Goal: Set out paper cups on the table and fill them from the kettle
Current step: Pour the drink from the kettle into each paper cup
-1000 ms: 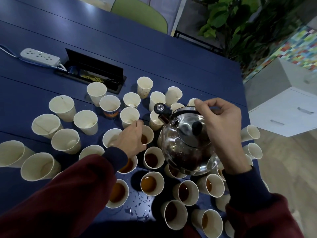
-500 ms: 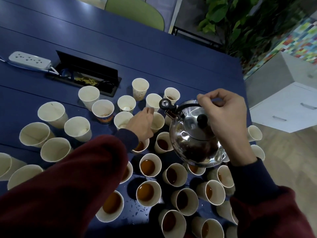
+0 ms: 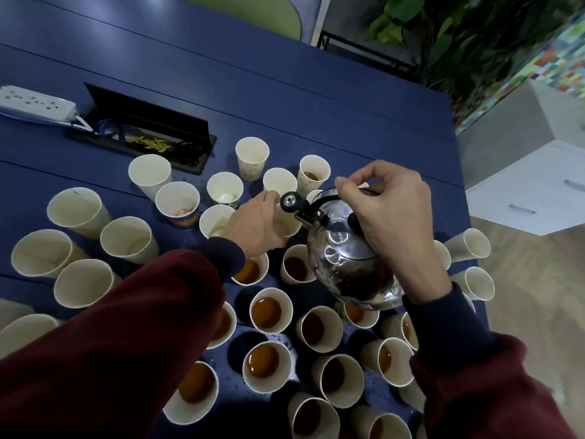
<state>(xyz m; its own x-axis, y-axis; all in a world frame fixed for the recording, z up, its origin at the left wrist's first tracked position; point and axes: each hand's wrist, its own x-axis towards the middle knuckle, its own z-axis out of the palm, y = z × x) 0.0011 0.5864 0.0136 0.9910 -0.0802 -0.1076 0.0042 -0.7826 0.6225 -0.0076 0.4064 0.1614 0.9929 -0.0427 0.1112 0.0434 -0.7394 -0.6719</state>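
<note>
Near the left edge of the blue counter (image 3: 285, 90) lies a white power strip (image 3: 34, 104), with an open black box (image 3: 148, 134) of wires beside it. In front of those stand many empty cups (image 3: 79, 210). In the middle, the left hand (image 3: 256, 223) has its fingers curled round one cup (image 3: 286, 224), which sits right under the spout. The shiny kettle (image 3: 348, 258) is tipped toward that cup, above other cups. The right hand (image 3: 389, 210) grips the kettle's black handle from the top. Along the near edge stand full cups (image 3: 266, 313) of brown drink. A few more cups (image 3: 471, 245) stand by the right edge.
</note>
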